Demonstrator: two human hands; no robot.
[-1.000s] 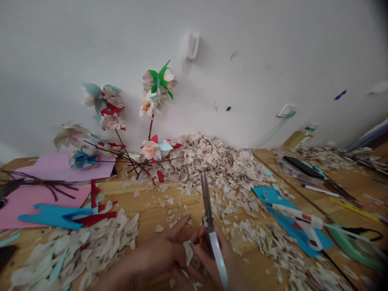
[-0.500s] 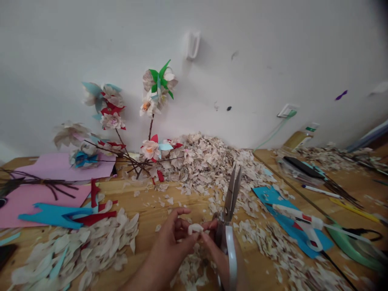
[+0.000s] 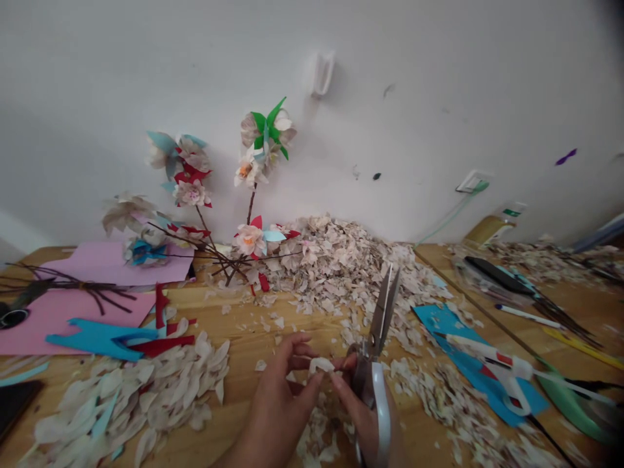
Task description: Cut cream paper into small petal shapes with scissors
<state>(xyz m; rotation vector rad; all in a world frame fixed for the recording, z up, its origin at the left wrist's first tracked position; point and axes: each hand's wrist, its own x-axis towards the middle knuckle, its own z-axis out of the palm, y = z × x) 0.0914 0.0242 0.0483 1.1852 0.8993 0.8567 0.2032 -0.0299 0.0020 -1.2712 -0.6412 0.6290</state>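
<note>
Pinching a small curled cream paper petal (image 3: 320, 365) from both sides, the left hand (image 3: 277, 390) and the right hand (image 3: 353, 416) meet low over the wooden worktop (image 3: 238, 354). The left hand's thumb and fingers close on the petal from the near left, while the right hand wraps around the white-handled steel scissors (image 3: 381, 403) and its fingertips (image 3: 341, 383) press the petal's other edge. The scissors stand nearly upright, their two blades slightly apart and pointing away from the person. Just below the hands lies a scatter of paper scraps, and behind them rises a large heap of mottled cream paper petals (image 3: 336, 266) against the white wall (image 3: 370, 78). To the left are a pile of larger pale paper petals (image 3: 131, 396), a sheet of pink paper (image 3: 82, 318) and a cut piece of bright blue paper (image 3: 97, 338). Handmade paper flowers on dark twigs (image 3: 260, 140) lean on the wall. To the right, a white hot glue gun (image 3: 487, 354) rests on a blue paper sheet (image 3: 439, 322).
</note>
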